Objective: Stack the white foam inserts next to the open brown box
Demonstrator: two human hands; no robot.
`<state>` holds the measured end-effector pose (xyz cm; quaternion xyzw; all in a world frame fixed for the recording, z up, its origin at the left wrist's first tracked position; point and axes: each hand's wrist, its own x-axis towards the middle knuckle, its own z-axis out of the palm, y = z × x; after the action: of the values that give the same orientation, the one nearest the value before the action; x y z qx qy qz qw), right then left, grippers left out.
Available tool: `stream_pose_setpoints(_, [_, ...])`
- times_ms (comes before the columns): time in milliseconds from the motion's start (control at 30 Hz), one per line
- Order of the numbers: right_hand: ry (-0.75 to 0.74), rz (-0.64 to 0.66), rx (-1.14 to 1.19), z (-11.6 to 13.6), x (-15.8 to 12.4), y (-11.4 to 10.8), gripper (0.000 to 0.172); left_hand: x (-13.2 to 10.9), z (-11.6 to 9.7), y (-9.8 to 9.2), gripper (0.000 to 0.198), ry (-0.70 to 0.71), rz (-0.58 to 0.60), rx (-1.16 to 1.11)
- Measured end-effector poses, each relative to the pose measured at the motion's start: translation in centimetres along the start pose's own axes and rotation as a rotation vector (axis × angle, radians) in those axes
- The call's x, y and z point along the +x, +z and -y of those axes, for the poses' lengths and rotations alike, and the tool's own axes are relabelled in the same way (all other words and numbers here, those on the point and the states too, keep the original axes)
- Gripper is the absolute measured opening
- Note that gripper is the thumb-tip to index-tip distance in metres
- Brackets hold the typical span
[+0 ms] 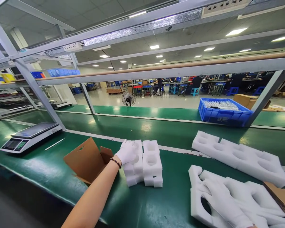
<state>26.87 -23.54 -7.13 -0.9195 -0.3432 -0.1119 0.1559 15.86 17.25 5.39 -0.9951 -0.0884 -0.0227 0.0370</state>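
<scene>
My left hand [128,152], in a white glove with a dark bead bracelet at the wrist, is closed on the left column of white foam inserts [138,171]. A second column of foam inserts [152,163] with round hollows stands close beside it. To the left of that hand an open brown cardboard box [85,158] sits on the green bench. At the lower right, my gloved right hand [219,198] lies over a larger foam piece [196,202] with round cut-outs, its fingers curled at the piece's left part. Its fingertips are partly hidden.
A long row of foam inserts [237,155] lies behind my right hand. Cardboard [282,196] is at the right edge. A blue crate [223,115] stands by a rack post. At left are a weighing scale [30,136] and a white stick [54,144]. A metal shelf beam [156,73] crosses ahead.
</scene>
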Motion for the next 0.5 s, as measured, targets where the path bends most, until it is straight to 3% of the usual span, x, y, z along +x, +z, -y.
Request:
stream_pose_setpoints(67, [-0.006, 0.019, 0.015, 0.0, -0.1, 0.3, 0.014, -1.4, 0.2, -1.3, 0.031, -0.035, -0.057, -0.002])
stream_pose_setpoints(133, [-0.002, 0.044, 0.021, 0.3, -0.2, 0.1, 0.015, -3.3, -0.5, -2.8, 0.034, -0.100, -0.189, -0.025])
stream_pose_setpoints(200, [-0.001, 0.052, 0.017, 1.1, -0.3, -0.3, 0.018, -5.3, -2.7, -3.8, 0.033, -0.108, -0.387, -0.142])
stream_pose_setpoints(233, [-0.010, 0.051, 0.018, 1.7, -0.3, -0.6, 0.018, -6.2, -4.4, -3.9, 0.032, -0.046, -0.482, -0.252])
stream_pose_setpoints(267, [-0.025, 0.052, 0.021, 2.4, -0.4, -0.7, 0.019, -7.1, -6.4, -3.8, 0.030, 0.085, -0.481, -0.371])
stream_pose_setpoints(333, [-0.048, 0.056, 0.029, 3.8, -0.6, -0.9, 0.018, -8.5, -10.6, -2.5, 0.025, 0.329, -0.327, -0.489])
stream_pose_setpoints(400, [-0.058, 0.052, 0.049, 4.7, -0.9, -0.9, 0.018, -9.5, -14.2, -0.5, 0.028, 0.540, -0.379, -0.473])
stream_pose_setpoints(500, [-0.114, 0.026, 0.093, 4.2, -1.6, -1.9, 0.023, -10.0, -17.1, 2.0, 0.028, 0.513, -0.502, -0.503])
